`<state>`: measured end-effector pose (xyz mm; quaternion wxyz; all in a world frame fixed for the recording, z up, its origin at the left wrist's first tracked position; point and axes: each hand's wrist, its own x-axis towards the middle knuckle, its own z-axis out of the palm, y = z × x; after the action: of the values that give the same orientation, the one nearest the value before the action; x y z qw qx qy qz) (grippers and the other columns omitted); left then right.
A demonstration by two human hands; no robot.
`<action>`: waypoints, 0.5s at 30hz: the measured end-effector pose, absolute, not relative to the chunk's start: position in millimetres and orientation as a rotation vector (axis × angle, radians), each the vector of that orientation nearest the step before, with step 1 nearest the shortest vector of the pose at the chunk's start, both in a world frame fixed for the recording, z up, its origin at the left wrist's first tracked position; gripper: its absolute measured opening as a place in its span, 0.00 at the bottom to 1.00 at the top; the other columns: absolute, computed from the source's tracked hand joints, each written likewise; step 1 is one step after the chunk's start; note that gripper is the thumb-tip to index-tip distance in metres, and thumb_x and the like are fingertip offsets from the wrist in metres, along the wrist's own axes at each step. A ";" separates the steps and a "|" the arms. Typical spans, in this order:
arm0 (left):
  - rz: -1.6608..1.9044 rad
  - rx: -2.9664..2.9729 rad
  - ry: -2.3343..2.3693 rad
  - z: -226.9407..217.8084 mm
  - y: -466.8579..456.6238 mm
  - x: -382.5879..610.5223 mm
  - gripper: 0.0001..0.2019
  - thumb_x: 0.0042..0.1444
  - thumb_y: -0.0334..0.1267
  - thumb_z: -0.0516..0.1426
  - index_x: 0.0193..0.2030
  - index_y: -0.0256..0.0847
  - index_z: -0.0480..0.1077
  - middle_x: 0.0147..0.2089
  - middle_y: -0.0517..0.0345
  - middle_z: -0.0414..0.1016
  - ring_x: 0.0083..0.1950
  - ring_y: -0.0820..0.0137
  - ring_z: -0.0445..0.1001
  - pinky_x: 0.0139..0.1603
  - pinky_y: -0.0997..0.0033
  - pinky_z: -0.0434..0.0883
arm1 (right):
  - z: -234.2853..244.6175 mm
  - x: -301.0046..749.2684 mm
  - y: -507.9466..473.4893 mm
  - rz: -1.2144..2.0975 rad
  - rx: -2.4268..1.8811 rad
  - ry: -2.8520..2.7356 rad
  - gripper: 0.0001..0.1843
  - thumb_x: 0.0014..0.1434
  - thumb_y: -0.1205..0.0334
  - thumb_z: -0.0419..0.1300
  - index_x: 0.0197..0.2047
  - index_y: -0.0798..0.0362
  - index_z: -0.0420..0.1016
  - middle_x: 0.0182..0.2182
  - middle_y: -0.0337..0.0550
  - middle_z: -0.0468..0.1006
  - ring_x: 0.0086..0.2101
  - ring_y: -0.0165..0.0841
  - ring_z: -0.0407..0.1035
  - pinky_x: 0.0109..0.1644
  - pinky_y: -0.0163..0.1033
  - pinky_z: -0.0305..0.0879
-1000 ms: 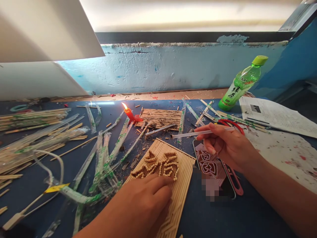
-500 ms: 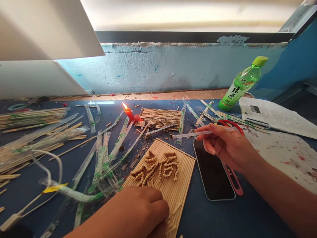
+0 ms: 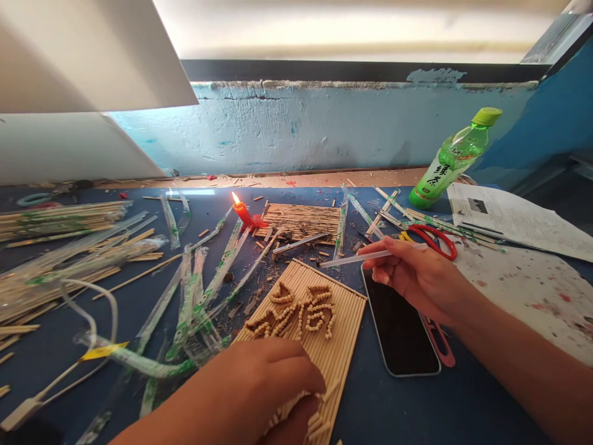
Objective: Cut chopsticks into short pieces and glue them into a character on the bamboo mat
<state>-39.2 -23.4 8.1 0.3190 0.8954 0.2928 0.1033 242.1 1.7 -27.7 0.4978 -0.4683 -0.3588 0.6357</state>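
A mat of glued wooden sticks [image 3: 340, 321] lies in front of me, with small bead-like pieces [image 3: 296, 309] set on it in the shape of characters. My left hand [image 3: 264, 386] rests on the mat's near end, fingers curled over several loose short stick pieces. My right hand [image 3: 417, 278] pinches a thin translucent glue stick [image 3: 354, 258] that points left, above a dark phone [image 3: 401, 327]. A lit red candle [image 3: 243, 212] stands behind the mat.
A second stick mat [image 3: 303, 220] lies by the candle. Plastic wrappers [image 3: 194, 296] and chopsticks [image 3: 55, 219] cover the left of the blue table. Red scissors [image 3: 433, 238], a green tea bottle [image 3: 451, 157] and stained paper [image 3: 532, 284] sit at the right.
The phone screen went dark. My left hand slid toward me down the mat and curled over loose pieces. My right hand lowered slightly with the glue stick.
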 end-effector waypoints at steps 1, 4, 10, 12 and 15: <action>0.276 2.305 0.792 8.2 -23.3 -40.1 0.08 0.61 0.30 0.56 0.35 0.47 0.75 0.32 0.66 0.78 0.30 0.76 0.76 0.32 0.84 0.72 | -28.5 241.9 1.9 1.542 -1.136 -0.868 0.17 0.65 0.49 0.61 0.40 0.52 0.86 0.33 0.48 0.83 0.31 0.31 0.69 0.35 0.35 0.66; 0.264 2.170 0.841 8.4 -22.2 -41.4 0.10 0.63 0.30 0.55 0.42 0.49 0.75 0.40 0.65 0.79 0.38 0.75 0.78 0.40 0.82 0.74 | -30.2 240.8 2.9 1.541 -1.132 -0.871 0.17 0.65 0.50 0.61 0.39 0.53 0.86 0.33 0.48 0.83 0.31 0.31 0.69 0.35 0.35 0.65; 0.385 2.108 0.835 6.9 -18.2 -35.9 0.12 0.63 0.29 0.54 0.42 0.49 0.78 0.39 0.63 0.80 0.39 0.75 0.78 0.43 0.80 0.74 | -28.8 239.0 2.4 1.527 -1.110 -0.867 0.18 0.65 0.50 0.61 0.38 0.54 0.86 0.31 0.48 0.83 0.29 0.29 0.68 0.33 0.34 0.63; 0.404 2.099 0.833 6.1 -17.6 -34.6 0.12 0.64 0.30 0.54 0.43 0.48 0.78 0.40 0.61 0.80 0.40 0.74 0.78 0.43 0.78 0.74 | -28.2 239.6 1.8 1.523 -1.096 -0.873 0.18 0.66 0.50 0.61 0.39 0.54 0.86 0.31 0.48 0.83 0.30 0.30 0.69 0.34 0.35 0.63; 0.466 2.071 0.845 4.3 -16.4 -34.4 0.12 0.65 0.30 0.53 0.44 0.46 0.78 0.42 0.58 0.80 0.41 0.73 0.78 0.42 0.77 0.74 | -27.7 240.9 1.4 1.506 -1.092 -0.877 0.18 0.65 0.49 0.62 0.39 0.52 0.87 0.31 0.48 0.82 0.32 0.32 0.70 0.34 0.36 0.64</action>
<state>-34.4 -16.4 4.3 0.4155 0.8245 0.3364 0.1856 240.9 1.4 -27.7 0.5164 -0.4547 -0.3654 0.6270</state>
